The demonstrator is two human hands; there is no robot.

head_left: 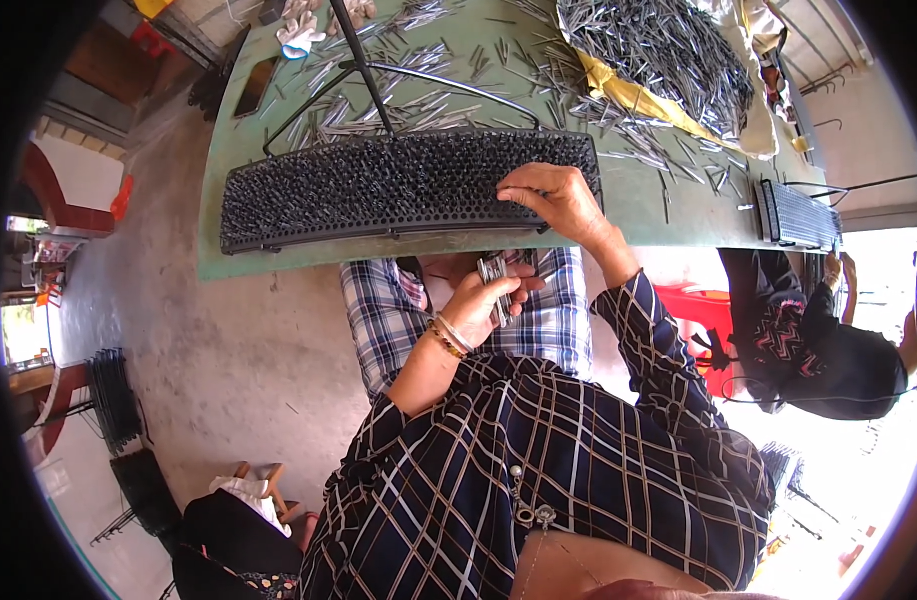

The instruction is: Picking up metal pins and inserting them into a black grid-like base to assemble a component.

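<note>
A long black perforated rack lies along the near edge of the green table, its holes crowded with short dark rods over most of its length. My right hand hovers at the rack's right part, thumb and fingertips pinched together; whatever sits between them is too small or hidden to make out. Below the table edge, above my lap, my left hand is closed around a bundle of short grey metal rods. A line of bare holes shows along the rack's front edge. Black metal bars rise from behind the rack.
Loose rods lie scattered over the green table. A large heap of rods rests on yellow-edged sacking at the far right. A phone and gloves lie far left. At right, another person works beside a second rack.
</note>
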